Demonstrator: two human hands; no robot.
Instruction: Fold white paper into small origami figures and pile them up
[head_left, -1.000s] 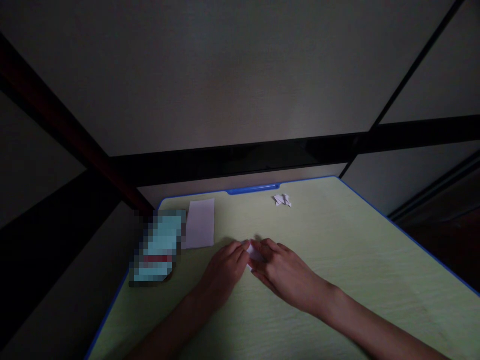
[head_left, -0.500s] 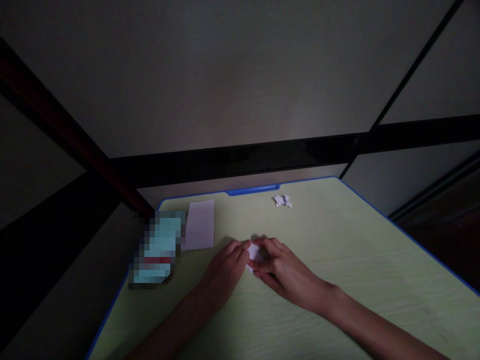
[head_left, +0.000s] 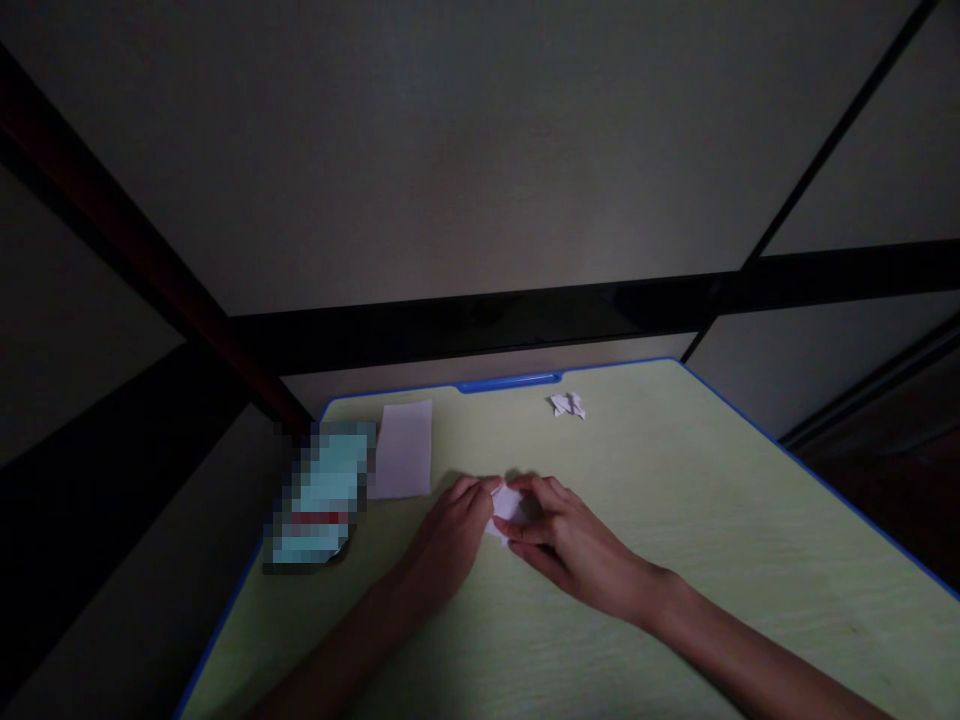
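Note:
A small piece of white folded paper [head_left: 507,505] lies on the pale green table [head_left: 675,520] between my two hands. My left hand [head_left: 450,530] pinches its left edge with curled fingertips. From the other side, my right hand [head_left: 562,535] presses on it with thumb and fingers closed. Most of the paper is hidden under my fingers.
A flat white sheet [head_left: 403,450] lies to the left, beside a blurred teal object [head_left: 322,490] at the table's left edge. A small folded white paper figure [head_left: 568,404] sits near the far edge by a blue handle [head_left: 510,381]. Dark walls surround the table.
My fingers have shifted slightly on the small paper, and my right thumb has closed in more over it. The view has drifted a little; nothing else moved.

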